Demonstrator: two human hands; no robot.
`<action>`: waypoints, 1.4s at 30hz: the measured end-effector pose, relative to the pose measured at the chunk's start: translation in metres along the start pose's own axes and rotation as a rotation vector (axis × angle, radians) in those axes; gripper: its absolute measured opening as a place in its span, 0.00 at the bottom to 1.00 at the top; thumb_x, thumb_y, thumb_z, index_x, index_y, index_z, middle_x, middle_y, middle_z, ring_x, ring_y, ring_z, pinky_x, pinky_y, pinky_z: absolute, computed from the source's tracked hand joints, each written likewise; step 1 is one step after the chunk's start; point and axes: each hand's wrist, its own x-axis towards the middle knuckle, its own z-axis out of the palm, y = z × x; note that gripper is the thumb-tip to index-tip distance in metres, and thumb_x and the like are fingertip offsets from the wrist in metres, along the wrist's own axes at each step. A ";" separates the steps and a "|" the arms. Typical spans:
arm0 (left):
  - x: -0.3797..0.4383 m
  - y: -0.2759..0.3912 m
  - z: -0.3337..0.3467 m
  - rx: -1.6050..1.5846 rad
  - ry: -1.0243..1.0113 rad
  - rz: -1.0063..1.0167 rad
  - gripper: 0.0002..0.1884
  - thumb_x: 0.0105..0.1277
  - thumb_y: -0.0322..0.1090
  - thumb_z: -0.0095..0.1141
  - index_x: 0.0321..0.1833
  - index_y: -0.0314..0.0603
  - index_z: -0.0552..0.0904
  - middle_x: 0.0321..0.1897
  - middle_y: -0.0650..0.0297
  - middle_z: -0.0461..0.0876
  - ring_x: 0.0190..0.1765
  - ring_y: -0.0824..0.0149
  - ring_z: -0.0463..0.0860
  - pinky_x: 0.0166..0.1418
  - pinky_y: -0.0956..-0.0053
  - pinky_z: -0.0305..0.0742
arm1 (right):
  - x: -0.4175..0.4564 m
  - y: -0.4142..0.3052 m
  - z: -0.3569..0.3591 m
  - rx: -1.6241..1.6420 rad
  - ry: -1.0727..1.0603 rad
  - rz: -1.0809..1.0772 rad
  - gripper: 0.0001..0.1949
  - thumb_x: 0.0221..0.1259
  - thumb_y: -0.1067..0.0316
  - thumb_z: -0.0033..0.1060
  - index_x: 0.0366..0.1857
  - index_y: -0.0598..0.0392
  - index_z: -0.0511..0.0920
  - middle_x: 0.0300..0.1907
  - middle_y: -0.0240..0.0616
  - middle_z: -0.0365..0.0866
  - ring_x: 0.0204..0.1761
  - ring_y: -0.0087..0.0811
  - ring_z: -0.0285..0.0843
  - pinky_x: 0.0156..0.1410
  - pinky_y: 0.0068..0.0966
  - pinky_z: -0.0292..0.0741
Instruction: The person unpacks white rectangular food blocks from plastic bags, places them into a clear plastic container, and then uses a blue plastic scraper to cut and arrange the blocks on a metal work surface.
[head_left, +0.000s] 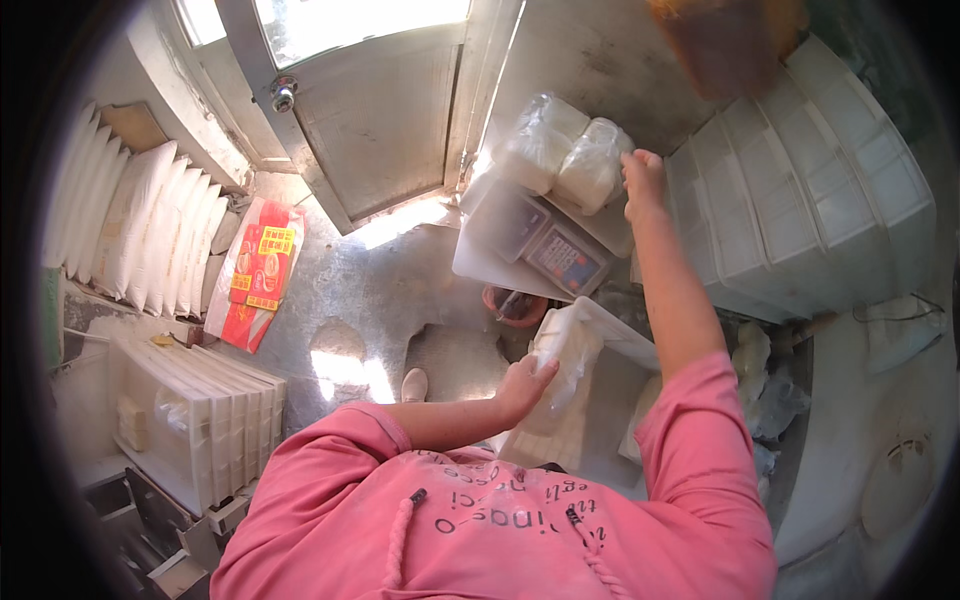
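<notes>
My left hand (526, 386) grips a clear plastic bag with pale contents (574, 349) at the near left corner of a white plastic crate (622, 337). Further off, my right hand (643, 180) is at the right edge of a bagged pale block (595, 165); its fingers are curled, and whether they pinch the bag's film is hard to tell. Another bagged block (541, 142) stands close to its left. Both rest above a pile of plastic containers, one a lidded box with a printed label (566, 259). Pale pieces lie within the crate.
Large stacked white crates (780, 195) rise at the right, more crates (240, 420) at the lower left. Full white sacks (150, 225) lean at the left near a red and yellow printed bag (262, 262). A door (375, 112) stands ahead. A reddish bowl (516, 306) sits low beside the containers.
</notes>
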 end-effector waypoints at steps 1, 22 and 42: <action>-0.001 0.002 -0.005 -0.050 -0.019 -0.017 0.29 0.68 0.57 0.49 0.45 0.29 0.77 0.39 0.39 0.80 0.45 0.41 0.81 0.47 0.55 0.72 | 0.011 -0.013 0.017 0.014 -0.057 0.162 0.15 0.56 0.61 0.61 0.44 0.57 0.76 0.37 0.38 0.79 0.34 0.27 0.77 0.32 0.28 0.70; 0.002 0.003 -0.021 -0.231 -0.260 -0.153 0.21 0.67 0.52 0.56 0.47 0.38 0.78 0.30 0.63 0.78 0.32 0.71 0.76 0.33 0.72 0.71 | 0.068 -0.025 -0.023 0.519 -0.180 0.405 0.05 0.61 0.64 0.54 0.29 0.49 0.78 0.29 0.33 0.78 0.28 0.25 0.76 0.26 0.24 0.68; -0.008 0.021 -0.029 -0.262 -0.319 -0.244 0.19 0.75 0.48 0.45 0.58 0.44 0.75 0.45 0.68 0.80 0.45 0.73 0.79 0.48 0.74 0.73 | -0.289 0.018 -0.233 0.525 -0.197 0.652 0.02 0.66 0.72 0.50 0.36 0.52 0.75 0.25 0.26 0.72 0.23 0.15 0.66 0.26 0.14 0.61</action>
